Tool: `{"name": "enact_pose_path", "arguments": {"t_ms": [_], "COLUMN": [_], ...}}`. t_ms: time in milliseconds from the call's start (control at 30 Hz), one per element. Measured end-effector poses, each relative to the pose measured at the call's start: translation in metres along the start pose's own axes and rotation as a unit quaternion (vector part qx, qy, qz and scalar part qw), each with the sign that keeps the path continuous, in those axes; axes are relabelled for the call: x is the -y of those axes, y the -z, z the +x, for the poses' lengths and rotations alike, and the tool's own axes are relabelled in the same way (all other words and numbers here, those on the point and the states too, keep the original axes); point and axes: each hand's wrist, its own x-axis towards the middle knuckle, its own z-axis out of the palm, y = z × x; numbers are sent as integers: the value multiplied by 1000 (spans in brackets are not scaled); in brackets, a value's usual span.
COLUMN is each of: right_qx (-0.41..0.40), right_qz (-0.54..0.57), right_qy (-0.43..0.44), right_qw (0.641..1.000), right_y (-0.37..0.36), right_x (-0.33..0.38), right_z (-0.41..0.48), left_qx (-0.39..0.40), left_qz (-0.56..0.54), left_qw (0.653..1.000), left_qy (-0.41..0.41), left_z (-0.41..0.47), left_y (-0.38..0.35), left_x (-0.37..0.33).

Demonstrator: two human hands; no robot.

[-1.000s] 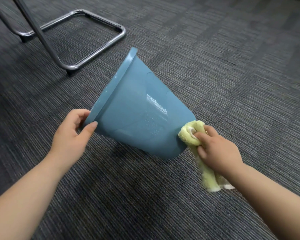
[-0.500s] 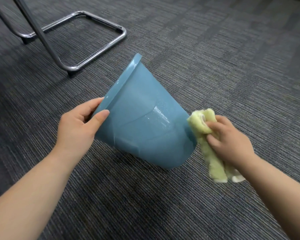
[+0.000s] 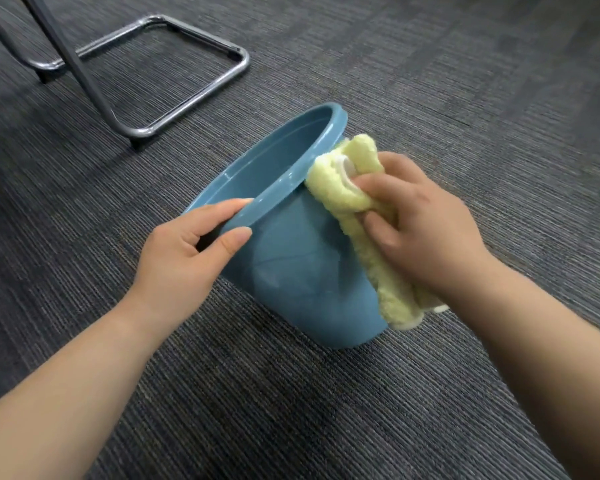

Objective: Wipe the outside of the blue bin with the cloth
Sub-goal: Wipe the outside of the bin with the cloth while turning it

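The blue bin (image 3: 302,271) stands tilted on the dark carpet, its base on the floor and its open mouth turned up and away to the left. My left hand (image 3: 187,258) grips the near rim, fingers inside and thumb on the outer wall. My right hand (image 3: 416,220) is shut on a folded yellow-green cloth (image 3: 354,192), which it presses against the bin's right outer wall just below the rim. The cloth's loose end hangs down along the wall almost to the base.
A chrome tubular chair base (image 3: 174,119) lies on the carpet to the far left behind the bin, with a dark slanted leg (image 3: 80,74) rising from it. Grey striped carpet (image 3: 465,98) surrounds the bin on all sides.
The bin has swung from lying with its base toward me to nearly upright with its mouth showing. My right hand and the cloth moved from the base up to the wall below the rim.
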Motion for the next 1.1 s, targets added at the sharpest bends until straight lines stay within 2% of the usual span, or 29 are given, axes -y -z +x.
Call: {"name": "enact_pose_path", "arguments": {"t_ms": [100, 267, 333, 433, 567, 633, 733, 800, 900, 1033, 1100], "right_qx": [21, 3, -7, -3, 68, 54, 2, -12, -1, 52, 62], "right_qz": [-21, -39, -51, -41, -40, -51, -58, -67, -54, -49, -55], "right_qy": [42, -27, -22, 44, 126, 98, -5, -20, 20, 108, 100], "right_qw": [999, 999, 998, 998, 989, 992, 998, 998, 998, 992, 992], "right_y": [2, 3, 0, -6, -11, -11, -14, -16, -19, -21, -20], "right_x": [10, -6, -4, 8, 18, 10, -8, -11, -1, 14, 7], "right_z": [-2, 7, 4, -8, -20, -14, -7, -9, -18, -29, -26], "left_qx": [-3, 22, 24, 14, 13, 11, 13, 14, 4, -21, -23], "left_qz": [-7, -6, -7, -8, -22, -30, -38, -37, -37, -37, -36], "left_qw": [1000, 1000, 999, 999, 998, 998, 998, 997, 997, 997, 996], "left_qy": [13, 18, 21, 33, 54, 57, 58, 59, 62, 69, 77], "left_z": [1, 5, 5, 6, 8, 8, 7, 6, 6, 6, 6], "left_y": [1, 0, 1, 3, 5, 5, 5, 5, 5, 5, 5], "left_x": [0, -2, -1, 2, 4, 3, 2, 2, 3, 6, 6]}}
